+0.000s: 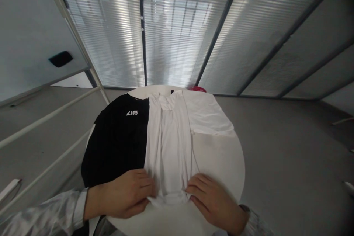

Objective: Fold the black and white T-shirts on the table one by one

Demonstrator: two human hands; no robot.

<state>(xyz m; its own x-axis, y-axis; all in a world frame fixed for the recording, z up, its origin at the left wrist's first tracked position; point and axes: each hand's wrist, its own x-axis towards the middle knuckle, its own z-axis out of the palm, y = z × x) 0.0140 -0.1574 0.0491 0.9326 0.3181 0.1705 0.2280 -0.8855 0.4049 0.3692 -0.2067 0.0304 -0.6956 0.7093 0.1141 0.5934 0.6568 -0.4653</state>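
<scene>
A white T-shirt (173, 147) lies lengthwise on a round white table (221, 158), its neckline at the far edge and its hem toward me. One white sleeve (208, 112) spreads out to the right. My left hand (129, 193) is closed on the hem's left corner, fingers pinching the cloth. At the hem's right corner my right hand (208, 199) pinches the fabric too. Both sides of the shirt run in long folds between the hands and the collar. To the left, a black garment (118, 143) with white print lies beside the white one, partly under my left forearm.
Behind the table stands a ribbed glass partition (177, 37) with dark frames. A red object (199, 89) shows past the table's far edge. On the left are a whiteboard (30, 37) and its pale metal stand bars (49, 116). Grey floor (284, 162) extends to the right.
</scene>
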